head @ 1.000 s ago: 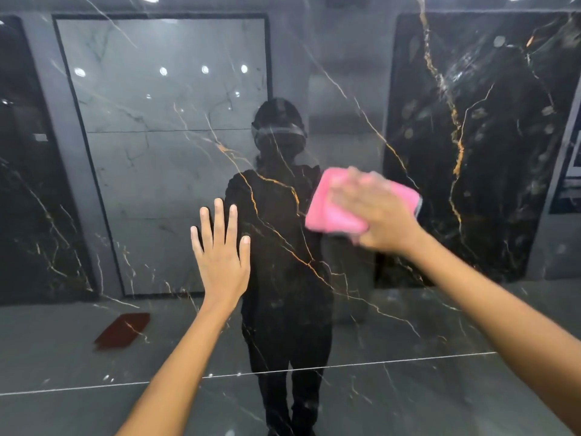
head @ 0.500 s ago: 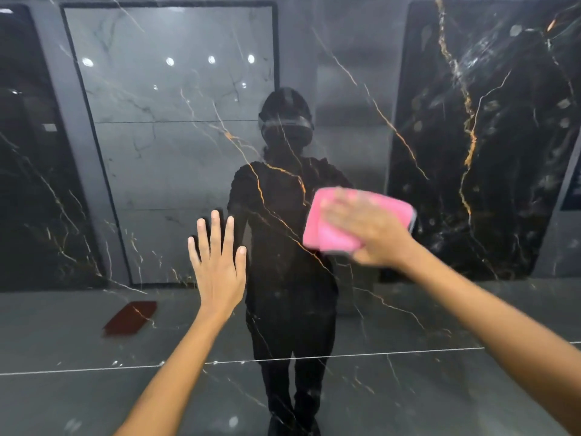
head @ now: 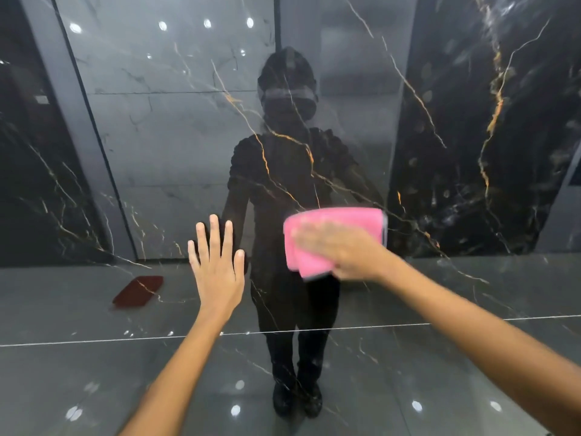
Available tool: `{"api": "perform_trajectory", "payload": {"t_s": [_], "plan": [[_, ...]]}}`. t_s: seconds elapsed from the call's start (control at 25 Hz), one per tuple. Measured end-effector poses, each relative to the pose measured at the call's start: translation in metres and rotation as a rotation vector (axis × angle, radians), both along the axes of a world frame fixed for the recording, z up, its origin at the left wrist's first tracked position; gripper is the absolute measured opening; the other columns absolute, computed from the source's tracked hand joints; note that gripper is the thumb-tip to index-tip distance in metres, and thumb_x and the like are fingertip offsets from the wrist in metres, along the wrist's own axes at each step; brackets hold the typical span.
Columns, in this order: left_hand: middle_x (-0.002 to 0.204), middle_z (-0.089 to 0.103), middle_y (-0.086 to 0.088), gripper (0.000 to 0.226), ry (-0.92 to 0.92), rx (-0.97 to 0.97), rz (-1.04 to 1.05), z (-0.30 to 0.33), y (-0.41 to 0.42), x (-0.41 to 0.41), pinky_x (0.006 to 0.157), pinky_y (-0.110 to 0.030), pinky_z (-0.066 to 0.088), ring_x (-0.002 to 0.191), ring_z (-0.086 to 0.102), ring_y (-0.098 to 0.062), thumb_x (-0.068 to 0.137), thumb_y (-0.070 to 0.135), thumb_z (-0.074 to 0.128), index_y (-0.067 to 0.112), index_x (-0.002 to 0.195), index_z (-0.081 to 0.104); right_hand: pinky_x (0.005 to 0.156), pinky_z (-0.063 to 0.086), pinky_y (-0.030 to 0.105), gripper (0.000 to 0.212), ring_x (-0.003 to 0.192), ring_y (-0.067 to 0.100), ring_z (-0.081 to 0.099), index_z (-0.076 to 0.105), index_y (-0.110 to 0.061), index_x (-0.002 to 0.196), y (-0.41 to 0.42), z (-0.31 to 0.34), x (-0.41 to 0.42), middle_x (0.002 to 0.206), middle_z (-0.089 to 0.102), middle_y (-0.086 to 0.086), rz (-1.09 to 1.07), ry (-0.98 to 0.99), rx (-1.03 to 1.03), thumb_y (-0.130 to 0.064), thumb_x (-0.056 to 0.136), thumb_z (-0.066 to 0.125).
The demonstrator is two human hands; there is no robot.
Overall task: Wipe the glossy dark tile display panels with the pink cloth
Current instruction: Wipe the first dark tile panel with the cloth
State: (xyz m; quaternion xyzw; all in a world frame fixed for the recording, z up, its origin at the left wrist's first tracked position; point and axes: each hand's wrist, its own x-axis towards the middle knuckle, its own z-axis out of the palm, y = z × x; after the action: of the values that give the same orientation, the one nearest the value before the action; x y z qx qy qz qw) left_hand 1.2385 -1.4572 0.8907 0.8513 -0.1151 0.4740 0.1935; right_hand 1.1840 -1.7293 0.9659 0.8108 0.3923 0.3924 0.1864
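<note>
Head view: the frame is filled by a glossy dark tile display panel (head: 361, 127), black with thin gold and white veins. A fine horizontal joint line (head: 94, 340) crosses the panel in the lower part of the frame.

Left hand (head: 218, 272): laid flat against the panel, palm to the surface, fingers straight and slightly spread, pointing up. It holds nothing. The forearm enters from the bottom edge, left of centre.

Right hand (head: 341, 251): laid over the pink cloth (head: 333, 228), pressing it against the panel. The fingers extend leftward across the cloth. The hand is motion-blurred, so whether the fingers lie flat or curl round the cloth edge cannot be told. The forearm enters from the lower right corner.

Pink cloth: folded into a rough rectangle, lying flat on the panel right of centre, level with the left hand's fingertips and well apart from that hand. Its upper and left portions show clear of the right hand; a folded corner shows below the hand.

Reflections in the panel: the dark silhouette of the person (head: 284, 215) at centre, standing between the two hands; a pale grey marbled panel (head: 163, 121) at upper left; round ceiling lights (head: 163, 25); a dark red flat object (head: 138, 291) on the reflected floor at lower left.
</note>
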Motion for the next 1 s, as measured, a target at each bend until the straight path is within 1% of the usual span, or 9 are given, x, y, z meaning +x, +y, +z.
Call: {"api": "perform_trajectory", "payload": {"t_s": [0.08, 0.16, 0.32, 0.4, 0.48, 0.64, 0.76, 0.84, 1.0], "plan": [[0.163, 0.006, -0.004, 0.059, -0.007, -0.004, -0.002, -0.003, 0.0, 0.001, 0.119, -0.046, 0.001, 0.15, 0.002, -0.029, 0.1, 0.033, 0.031, 0.019, 0.155, 0.014, 0.118, 0.016, 0.036, 0.082, 0.138, 0.026, 0.033, 0.049, -0.009, 0.139, 0.02, 0.063, 0.015, 0.143, 0.049, 0.012, -0.059, -0.162, 0.415, 0.004, 0.06, 0.069], [0.163, 0.01, -0.006, 0.058, -0.01, -0.005, -0.008, -0.003, 0.002, 0.002, 0.119, -0.045, 0.001, 0.15, 0.004, -0.03, 0.1, 0.032, 0.031, 0.019, 0.154, 0.017, 0.119, 0.014, 0.04, 0.076, 0.141, 0.027, 0.03, 0.049, -0.007, 0.14, 0.048, 0.052, 0.021, 0.147, 0.045, 0.011, -0.067, -0.222, 0.458, 0.0, 0.066, 0.063], [0.162, 0.014, -0.008, 0.055, -0.025, 0.01, -0.009, -0.001, 0.004, 0.001, 0.119, -0.045, 0.004, 0.149, 0.008, -0.03, 0.102, 0.032, 0.033, 0.019, 0.154, 0.02, 0.12, 0.004, 0.033, 0.08, 0.138, 0.019, 0.037, 0.054, -0.011, 0.137, 0.047, -0.115, -0.013, 0.147, 0.047, 0.003, -0.048, 0.136, -0.343, -0.005, 0.06, 0.071], [0.163, 0.012, -0.007, 0.056, -0.015, -0.008, -0.012, -0.002, 0.003, -0.001, 0.119, -0.045, 0.004, 0.15, 0.006, -0.029, 0.102, 0.032, 0.033, 0.019, 0.154, 0.02, 0.118, 0.016, 0.032, 0.082, 0.136, 0.017, 0.04, 0.058, -0.015, 0.134, 0.017, -0.111, -0.012, 0.143, 0.051, 0.001, -0.005, 0.177, -0.421, -0.008, 0.056, 0.081], [0.163, 0.011, -0.007, 0.056, -0.012, -0.018, -0.013, -0.001, 0.0, -0.002, 0.118, -0.047, 0.005, 0.15, 0.005, -0.029, 0.101, 0.031, 0.032, 0.019, 0.155, 0.018, 0.109, 0.035, 0.036, 0.073, 0.13, 0.023, 0.045, 0.056, -0.015, 0.133, 0.003, -0.038, 0.004, 0.135, 0.058, 0.006, -0.016, -0.065, -0.085, -0.007, 0.063, 0.073], [0.163, 0.004, -0.005, 0.057, 0.017, -0.088, -0.025, -0.005, -0.011, -0.005, 0.119, -0.044, -0.002, 0.15, 0.002, -0.029, 0.102, 0.031, 0.03, 0.018, 0.155, 0.014, 0.115, 0.019, 0.043, 0.058, 0.143, 0.025, 0.027, 0.045, -0.011, 0.143, 0.001, 0.034, 0.013, 0.149, 0.042, 0.01, -0.127, -0.327, 0.665, -0.016, 0.087, 0.06], [0.162, 0.001, -0.004, 0.059, 0.042, -0.086, -0.037, -0.024, -0.022, -0.013, 0.119, -0.043, -0.003, 0.151, -0.001, -0.027, 0.101, 0.034, 0.031, 0.016, 0.155, 0.013, 0.121, 0.001, 0.035, 0.102, 0.149, 0.018, 0.01, 0.008, -0.021, 0.156, 0.0, -0.103, -0.006, 0.158, 0.024, -0.003, -0.173, -0.048, 0.118, -0.012, 0.069, 0.061], [0.163, 0.002, -0.006, 0.061, 0.055, -0.063, -0.038, -0.035, -0.026, -0.015, 0.119, -0.043, -0.003, 0.15, -0.001, -0.028, 0.101, 0.035, 0.032, 0.014, 0.155, 0.014, 0.121, -0.005, 0.035, 0.113, 0.149, 0.015, -0.001, 0.014, -0.02, 0.154, -0.014, -0.16, -0.03, 0.157, 0.027, -0.004, -0.153, 0.113, -0.265, -0.01, 0.057, 0.071], [0.162, 0.011, -0.012, 0.059, 0.051, -0.055, -0.033, -0.043, -0.023, -0.01, 0.118, -0.046, 0.002, 0.149, 0.003, -0.031, 0.101, 0.032, 0.031, 0.014, 0.154, 0.014, 0.121, 0.009, 0.039, 0.083, 0.149, 0.015, 0.009, 0.039, -0.015, 0.143, -0.01, -0.078, -0.006, 0.15, 0.036, 0.0, -0.132, -0.059, 0.169, -0.002, 0.064, 0.059]]}}
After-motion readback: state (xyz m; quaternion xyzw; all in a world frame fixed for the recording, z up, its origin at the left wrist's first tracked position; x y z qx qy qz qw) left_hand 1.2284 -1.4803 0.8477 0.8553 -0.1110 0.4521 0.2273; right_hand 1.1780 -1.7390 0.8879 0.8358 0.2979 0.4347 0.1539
